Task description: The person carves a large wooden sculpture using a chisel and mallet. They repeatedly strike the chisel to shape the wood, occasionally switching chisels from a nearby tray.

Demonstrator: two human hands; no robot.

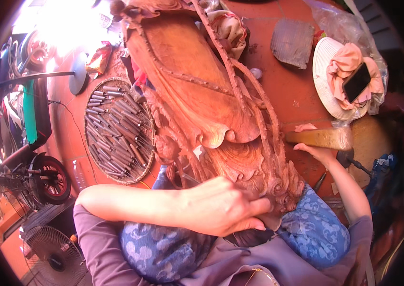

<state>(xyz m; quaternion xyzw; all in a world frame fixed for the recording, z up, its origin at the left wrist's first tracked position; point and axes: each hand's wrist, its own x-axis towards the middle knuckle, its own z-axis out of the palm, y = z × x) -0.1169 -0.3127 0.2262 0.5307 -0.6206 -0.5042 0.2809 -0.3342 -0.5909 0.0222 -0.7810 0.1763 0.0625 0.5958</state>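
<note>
A large reddish carved wooden piece (197, 90) with curling tendrils and scalloped edges lies across my lap, over blue patterned cloth (164, 248). My left hand (221, 207) rests on the carving's lower edge with its fingers curled tight and the fingertips pressed to the wood. Whatever is inside the fist is hidden. My right hand (318, 151) is to the right of the carving and grips a flat wooden mallet block (323, 138) from below, held level just beside the tendrils.
A round woven tray (140, 174) of several metal chisels lies on the red floor to the left. At the upper right are a white hat (323, 62), pink cloth and a dark phone (356, 81). A grey mat (292, 43), a fan (52, 257) and a wheel (49, 178) are around.
</note>
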